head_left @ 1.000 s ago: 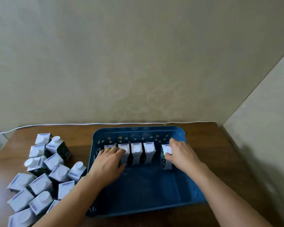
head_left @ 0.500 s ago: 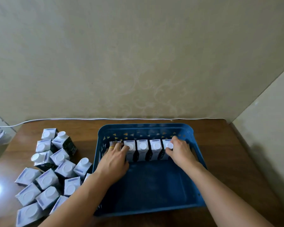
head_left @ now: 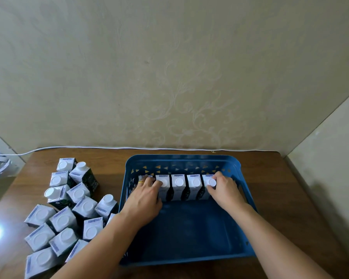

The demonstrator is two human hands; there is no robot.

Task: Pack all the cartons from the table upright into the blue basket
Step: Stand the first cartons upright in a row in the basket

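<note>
A wooden table [head_left: 290,188] is set against a patterned beige wall, with a blue basket [head_left: 247,190] at centre frame. Five cartons [head_left: 178,186] are lined upright along its far wall — the leftmost covered by the left hand [head_left: 144,198], fingers curled over it, the rightmost gripped by the right hand [head_left: 225,191]. More cartons [head_left: 63,219] are clustered at lower left.

Dim, even indoor light with a muted greenish cast, bright glare patch on the table [head_left: 302,208] at the lower left edge, soft shadow on the wall [head_left: 326,178] at right, wide-angle bending at the borders, slightly soft detail throughout
</note>
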